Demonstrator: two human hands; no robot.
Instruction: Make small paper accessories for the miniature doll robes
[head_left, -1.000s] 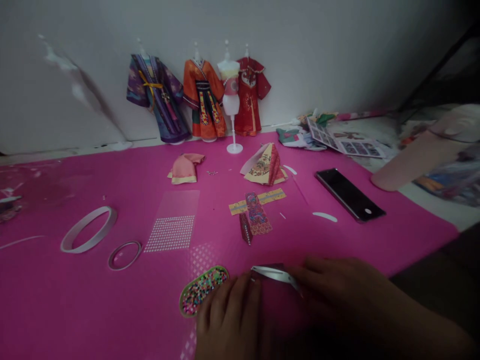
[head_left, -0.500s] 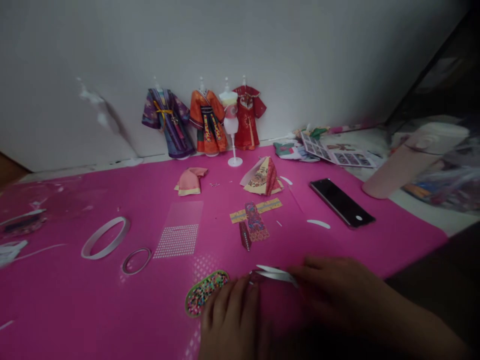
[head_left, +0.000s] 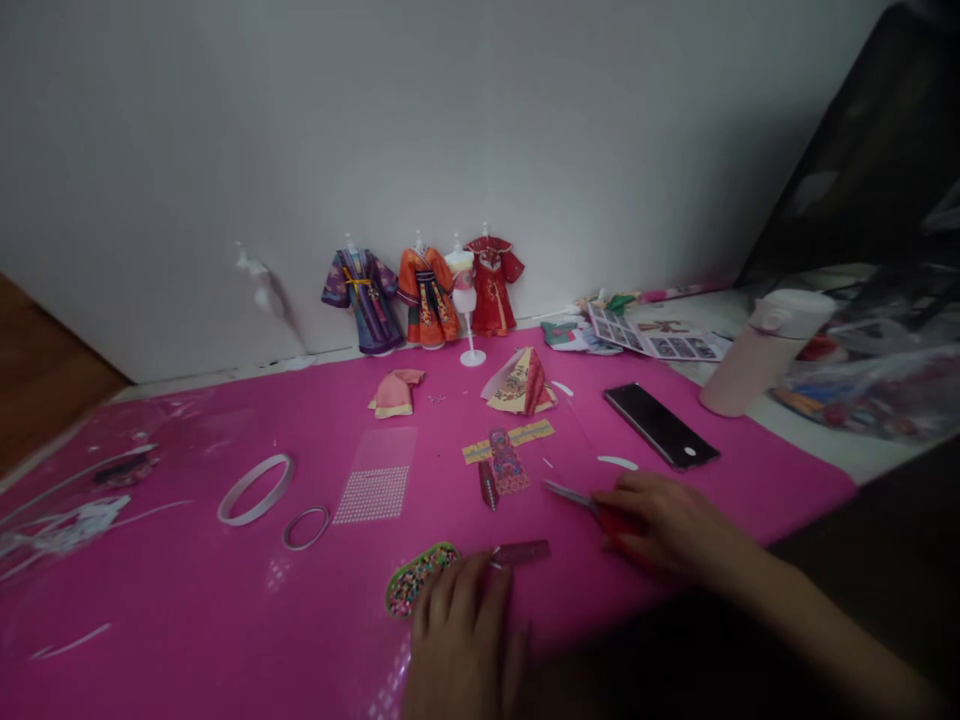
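Observation:
My right hand [head_left: 660, 520] is closed round the red handles of a pair of scissors [head_left: 574, 497], whose blades point left over the mat. My left hand [head_left: 461, 635] lies palm down with its fingers stretched out and the thumb apart. Its index fingertip is at the left end of a small dark red fabric strip [head_left: 529, 551]; whether it presses on the strip I cannot tell. Beside those fingers sits a green-rimmed dish of multicoloured beads [head_left: 421, 578], partly covered. Farther back, a narrow dark red studded piece [head_left: 488, 486] lies by a patterned fabric panel [head_left: 510, 462] crossing a yellow strip [head_left: 476, 453].
On the pink mat [head_left: 262, 620] are a sheet of small gems [head_left: 373, 493], tape rolls [head_left: 259, 490], a pink doll garment [head_left: 396, 393], a folded skirt [head_left: 523, 385] and a phone [head_left: 660, 425]. Dressed doll stands [head_left: 427, 295] line the wall. A bottle [head_left: 765, 350] stands right.
The scissors have moved away from the dark red strip, up and to the right, in my right hand. My left hand stays beside the bead dish. The view has tilted upward.

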